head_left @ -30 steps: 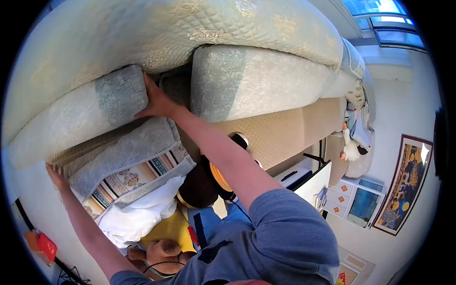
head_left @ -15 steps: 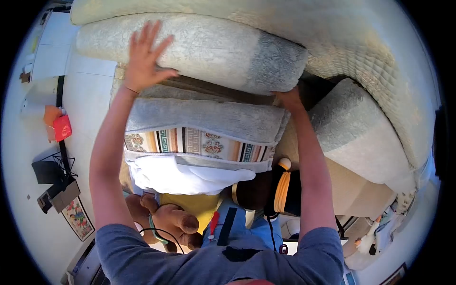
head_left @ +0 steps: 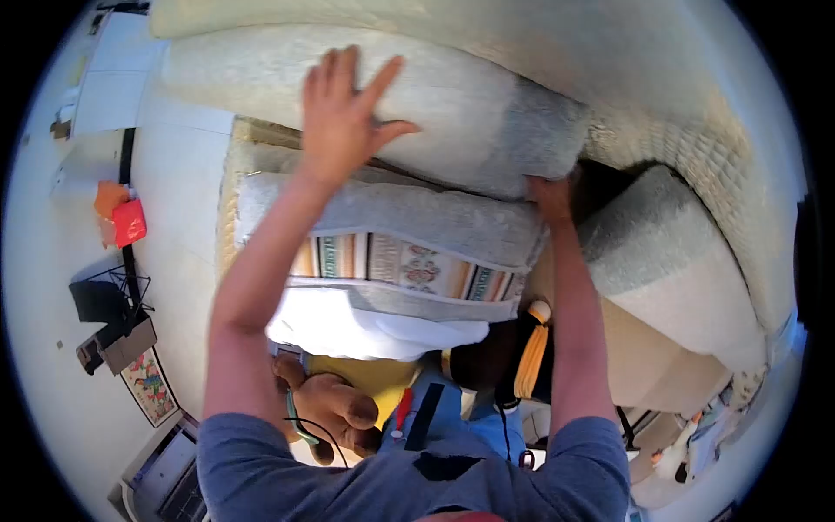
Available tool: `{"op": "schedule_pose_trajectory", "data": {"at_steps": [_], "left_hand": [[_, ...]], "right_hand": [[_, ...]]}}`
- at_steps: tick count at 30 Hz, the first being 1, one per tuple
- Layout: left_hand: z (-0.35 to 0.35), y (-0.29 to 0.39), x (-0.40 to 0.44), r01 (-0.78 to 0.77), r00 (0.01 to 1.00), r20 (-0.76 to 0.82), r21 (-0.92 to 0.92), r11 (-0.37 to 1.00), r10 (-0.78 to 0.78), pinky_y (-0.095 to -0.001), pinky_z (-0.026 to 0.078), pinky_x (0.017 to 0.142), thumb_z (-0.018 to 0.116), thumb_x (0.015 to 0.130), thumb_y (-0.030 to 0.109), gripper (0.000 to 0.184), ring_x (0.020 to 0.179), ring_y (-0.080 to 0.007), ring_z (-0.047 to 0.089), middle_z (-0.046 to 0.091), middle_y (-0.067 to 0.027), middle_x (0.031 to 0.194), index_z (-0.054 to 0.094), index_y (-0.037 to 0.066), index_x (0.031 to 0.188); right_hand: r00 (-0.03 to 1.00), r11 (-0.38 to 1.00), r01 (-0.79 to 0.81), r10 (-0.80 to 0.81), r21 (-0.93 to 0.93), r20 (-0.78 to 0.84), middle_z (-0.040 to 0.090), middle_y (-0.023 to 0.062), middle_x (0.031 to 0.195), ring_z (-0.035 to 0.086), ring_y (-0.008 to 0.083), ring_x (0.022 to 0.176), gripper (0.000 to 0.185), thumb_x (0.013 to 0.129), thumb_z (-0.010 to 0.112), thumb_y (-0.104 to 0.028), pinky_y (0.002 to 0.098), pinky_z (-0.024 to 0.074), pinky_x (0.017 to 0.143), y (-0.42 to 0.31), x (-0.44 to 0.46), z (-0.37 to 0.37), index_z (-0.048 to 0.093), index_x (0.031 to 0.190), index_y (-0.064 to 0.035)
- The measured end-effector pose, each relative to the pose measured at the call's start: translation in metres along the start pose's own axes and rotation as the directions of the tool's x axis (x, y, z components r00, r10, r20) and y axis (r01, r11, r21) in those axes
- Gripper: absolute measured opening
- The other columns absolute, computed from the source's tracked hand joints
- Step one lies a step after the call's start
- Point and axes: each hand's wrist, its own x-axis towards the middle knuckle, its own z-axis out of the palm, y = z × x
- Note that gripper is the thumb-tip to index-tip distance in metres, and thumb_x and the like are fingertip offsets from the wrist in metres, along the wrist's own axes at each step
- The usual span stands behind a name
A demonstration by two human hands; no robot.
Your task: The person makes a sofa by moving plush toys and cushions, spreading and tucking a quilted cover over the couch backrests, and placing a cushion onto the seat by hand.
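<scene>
Holding the left hand (head_left: 337, 130) open, with fingers spread, over the pale front of the long sofa cushion (head_left: 457, 109), leaving unclear any contact between palm and fabric. Placing the right hand (head_left: 551, 198) at the lower corner of that cushion's grey end, with fingertips partly hidden, so being unable to tell a grip from a mere touch. Seeing the cushion lying along the quilted backrest (head_left: 665, 130), facing a second grey-ended cushion (head_left: 674, 265) across a dark gap. Having a grey cover with a patterned band (head_left: 391, 207) just below, and white cloth (head_left: 378, 332) along its nearer edge.
</scene>
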Motion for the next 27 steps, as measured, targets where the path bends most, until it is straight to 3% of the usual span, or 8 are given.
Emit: {"op": "schedule_pose_trajectory", "data": {"at_steps": [2,4,6,9,13,16,21,27], "left_hand": [[0.008,0.010,0.005,0.062,0.997,-0.041,-0.022,0.998,-0.063,-0.0464,0.033,0.087,0.068,0.056,0.049,0.070,0.107,-0.0345,0.039,0.043,-0.0177,0.113,0.049,0.021,0.117],[0.020,0.014,0.005,0.118,0.989,-0.091,-0.036,0.992,-0.121,-0.0458,0.032,0.086,0.068,0.054,0.049,0.070,0.105,-0.0324,0.039,0.043,-0.0151,0.108,0.051,0.020,0.115],[0.031,0.011,0.011,0.156,0.981,-0.113,-0.033,0.987,-0.159,-0.0465,0.031,0.087,0.068,0.053,0.051,0.070,0.106,-0.0322,0.038,0.043,-0.0144,0.107,0.051,0.020,0.114],[0.037,0.004,0.017,0.184,0.968,-0.163,-0.060,0.981,-0.191,-0.0491,0.029,0.089,0.067,0.053,0.053,0.069,0.106,-0.0314,0.038,0.043,-0.0133,0.107,0.052,0.022,0.112],[0.045,-0.013,0.018,0.169,0.967,-0.164,-0.146,0.975,-0.193,-0.0536,0.021,0.095,0.067,0.056,0.055,0.064,0.114,-0.0327,0.033,0.041,-0.0141,0.113,0.054,0.024,0.110],[0.038,-0.020,0.012,0.108,0.975,-0.155,-0.292,0.950,-0.158,-0.0542,0.016,0.097,0.067,0.056,0.055,0.064,0.118,-0.0319,0.029,0.040,-0.0133,0.119,0.053,0.025,0.112],[0.027,-0.028,0.003,0.004,0.998,-0.059,-0.369,0.929,-0.028,-0.0519,0.010,0.099,0.067,0.058,0.052,0.063,0.121,-0.0287,0.027,0.038,-0.0089,0.122,0.051,0.027,0.115],[0.039,-0.022,0.017,0.041,0.999,-0.006,-0.325,0.945,-0.045,-0.0497,0.006,0.101,0.066,0.059,0.054,0.063,0.122,-0.0271,0.024,0.037,-0.0073,0.123,0.050,0.030,0.115]], "right_hand": [[0.993,0.995,0.092,-0.095,-0.045,-0.070,0.054,0.0120,0.106,0.050,0.0231,0.099,0.050,0.067,0.069,-0.016,0.0326,0.0382,0.085,0.008,0.013,-0.001,0.048,0.110,0.0002],[0.997,0.986,-0.068,0.071,-0.150,0.019,0.049,0.0163,0.114,0.045,0.0283,0.106,0.052,0.075,0.059,-0.026,0.0317,0.0323,0.090,0.001,0.026,-0.006,0.043,0.116,0.0018],[0.989,0.989,-0.141,0.138,-0.047,-0.060,0.049,0.0136,0.113,0.045,0.0250,0.103,0.059,0.073,0.065,-0.028,0.0332,0.0335,0.089,0.013,0.040,-0.004,0.041,0.117,0.0033],[0.996,0.994,-0.073,0.069,0.084,0.050,0.045,0.0147,0.117,0.043,0.0260,0.105,0.062,0.075,0.062,-0.033,0.0326,0.0318,0.090,0.021,0.058,-0.005,0.039,0.119,0.0042],[0.970,0.967,-0.223,0.208,0.121,0.127,0.049,0.0091,0.110,0.045,0.0196,0.099,0.054,0.078,0.057,-0.035,0.0310,0.0342,0.086,0.051,0.061,-0.019,0.044,0.114,0.0031],[0.990,0.982,-0.129,0.119,0.136,0.079,0.044,0.0136,0.118,0.042,0.0256,0.107,0.065,0.074,0.063,-0.034,0.0299,0.0299,0.092,0.034,0.018,-0.012,0.037,0.121,0.0047],[0.997,0.988,-0.057,0.050,0.141,0.056,0.045,0.0143,0.118,0.041,0.0240,0.109,0.072,0.070,0.066,-0.035,0.0311,0.0297,0.093,-0.037,-0.038,0.005,0.034,0.122,0.0047],[0.981,0.982,-0.151,0.135,0.116,0.139,0.043,0.0147,0.121,0.039,0.0249,0.113,0.076,0.070,0.064,-0.040,0.0306,0.0277,0.095,-0.030,-0.011,-0.006,0.031,0.124,0.0035]]}}
